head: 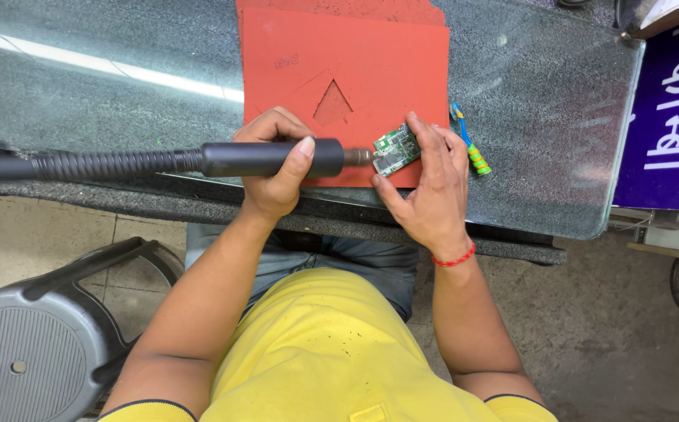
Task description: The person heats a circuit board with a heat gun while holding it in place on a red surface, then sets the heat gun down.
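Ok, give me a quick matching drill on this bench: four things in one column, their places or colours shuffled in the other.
Things:
1. hot-air handpiece
2. circuit board
3. brush
4. mat

Descriptions:
A. red, triangular cut-out
B. gripped in the left hand
C. lying on glass right of the right hand
D. green, steadied by right-hand fingers

Pairs: 1-B, 2-D, 3-C, 4-A

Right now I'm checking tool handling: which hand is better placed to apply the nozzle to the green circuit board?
Left. The left hand grips the black hot-air handpiece, its nozzle at the circuit board; the right hand steadies the board.
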